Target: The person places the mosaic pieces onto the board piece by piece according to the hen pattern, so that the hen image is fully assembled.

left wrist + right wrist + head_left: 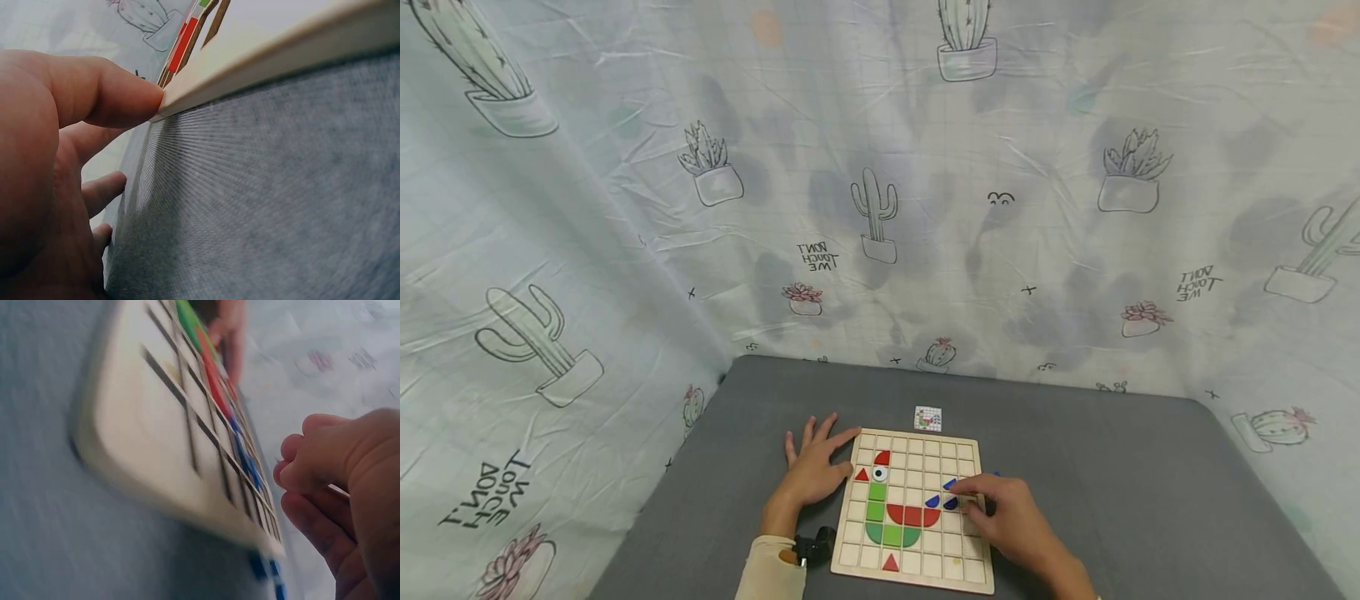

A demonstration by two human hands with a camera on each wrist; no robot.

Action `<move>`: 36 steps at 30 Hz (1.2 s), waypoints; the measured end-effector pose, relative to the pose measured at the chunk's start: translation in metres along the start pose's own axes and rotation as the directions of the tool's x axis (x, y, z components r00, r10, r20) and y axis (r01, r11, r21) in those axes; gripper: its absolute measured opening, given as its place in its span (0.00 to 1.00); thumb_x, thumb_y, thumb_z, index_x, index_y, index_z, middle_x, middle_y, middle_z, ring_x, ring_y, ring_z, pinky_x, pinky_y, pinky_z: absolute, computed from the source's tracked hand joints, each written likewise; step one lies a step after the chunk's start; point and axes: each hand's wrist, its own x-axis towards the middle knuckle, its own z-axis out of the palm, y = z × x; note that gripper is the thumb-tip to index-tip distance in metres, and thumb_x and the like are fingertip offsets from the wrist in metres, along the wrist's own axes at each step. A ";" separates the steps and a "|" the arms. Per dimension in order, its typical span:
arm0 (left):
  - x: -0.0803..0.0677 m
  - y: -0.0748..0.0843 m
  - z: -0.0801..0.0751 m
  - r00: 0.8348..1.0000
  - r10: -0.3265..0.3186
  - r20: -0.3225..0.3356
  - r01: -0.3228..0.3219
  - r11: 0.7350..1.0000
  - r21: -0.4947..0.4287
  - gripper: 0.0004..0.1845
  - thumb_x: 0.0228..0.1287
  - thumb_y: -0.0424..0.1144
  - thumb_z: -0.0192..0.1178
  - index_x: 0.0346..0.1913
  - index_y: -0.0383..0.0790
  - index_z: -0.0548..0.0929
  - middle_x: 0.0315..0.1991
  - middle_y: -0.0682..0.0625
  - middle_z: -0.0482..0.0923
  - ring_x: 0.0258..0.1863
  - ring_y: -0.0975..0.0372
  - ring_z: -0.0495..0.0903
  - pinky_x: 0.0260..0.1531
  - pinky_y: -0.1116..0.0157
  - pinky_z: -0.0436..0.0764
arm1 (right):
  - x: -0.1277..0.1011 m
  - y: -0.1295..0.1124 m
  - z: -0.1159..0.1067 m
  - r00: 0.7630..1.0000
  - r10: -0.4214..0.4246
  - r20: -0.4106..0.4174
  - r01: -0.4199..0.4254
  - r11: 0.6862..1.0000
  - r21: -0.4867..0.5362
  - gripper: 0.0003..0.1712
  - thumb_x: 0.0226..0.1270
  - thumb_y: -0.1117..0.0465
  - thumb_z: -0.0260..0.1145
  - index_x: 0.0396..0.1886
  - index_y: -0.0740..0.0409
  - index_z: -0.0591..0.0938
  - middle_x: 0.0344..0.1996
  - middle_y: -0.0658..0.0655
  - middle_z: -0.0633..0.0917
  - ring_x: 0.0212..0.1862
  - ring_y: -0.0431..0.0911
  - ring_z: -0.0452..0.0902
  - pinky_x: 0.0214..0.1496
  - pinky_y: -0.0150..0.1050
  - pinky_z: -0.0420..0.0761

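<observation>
A square wooden grid board (958,546) lies on the dark table, bearing red, green and blue pieces and a round eye piece (880,473). My left hand (811,473) is spread at its left side, with the thumb (128,100) touching the board's edge in the left wrist view. Over the right part of the board is my right hand (1011,515), fingers bent, index fingertip right by a blue piece (950,484). Two more blue pieces sit just below, one a blue quarter-round piece (932,502). Nothing shows between the right thumb and fingers.
A small printed pattern card (928,418) lies beyond the board's far edge. Loose blue pieces (278,581) rest on the table beside the board's right edge, partly behind my right hand in the head view. A cactus-print curtain (925,250) hangs behind the table (1075,425).
</observation>
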 end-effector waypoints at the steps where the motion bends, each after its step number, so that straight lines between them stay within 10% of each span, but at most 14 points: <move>1: 0.000 0.000 0.000 1.000 0.001 0.002 -0.001 1.000 -0.003 0.33 0.67 0.37 0.67 0.76 0.54 0.82 0.87 0.37 0.58 0.89 0.32 0.41 0.79 0.25 0.25 | -0.002 0.002 -0.004 1.000 0.011 -0.017 -0.011 1.000 -0.009 0.24 0.56 0.80 0.78 0.46 0.51 0.94 0.43 0.44 0.95 0.45 0.37 0.91 0.44 0.40 0.92; 14: 0.001 -0.001 0.001 1.000 0.015 -0.004 -0.015 1.000 0.000 0.33 0.67 0.37 0.66 0.76 0.54 0.82 0.87 0.37 0.58 0.89 0.32 0.41 0.79 0.25 0.25 | -0.037 0.030 -0.045 0.984 -0.006 -0.180 -0.022 0.988 -0.154 0.25 0.46 0.79 0.82 0.41 0.48 0.94 0.38 0.41 0.94 0.41 0.36 0.91 0.49 0.17 0.81; 23: 0.000 -0.002 0.002 1.000 0.018 -0.006 -0.018 1.000 -0.002 0.33 0.66 0.37 0.66 0.76 0.54 0.82 0.87 0.37 0.58 0.88 0.32 0.41 0.79 0.25 0.25 | -0.065 0.026 -0.050 0.984 0.172 -0.037 -0.175 0.979 -0.105 0.19 0.56 0.66 0.86 0.45 0.42 0.94 0.41 0.39 0.94 0.45 0.32 0.89 0.43 0.33 0.89; 36: 0.000 -0.001 0.002 1.000 0.014 -0.013 -0.014 1.000 -0.005 0.33 0.65 0.36 0.66 0.76 0.53 0.83 0.87 0.37 0.59 0.88 0.32 0.42 0.79 0.25 0.26 | -0.070 0.017 -0.031 0.992 0.053 -0.116 -0.075 0.978 -0.194 0.27 0.42 0.75 0.86 0.41 0.46 0.93 0.37 0.41 0.93 0.41 0.34 0.90 0.43 0.24 0.85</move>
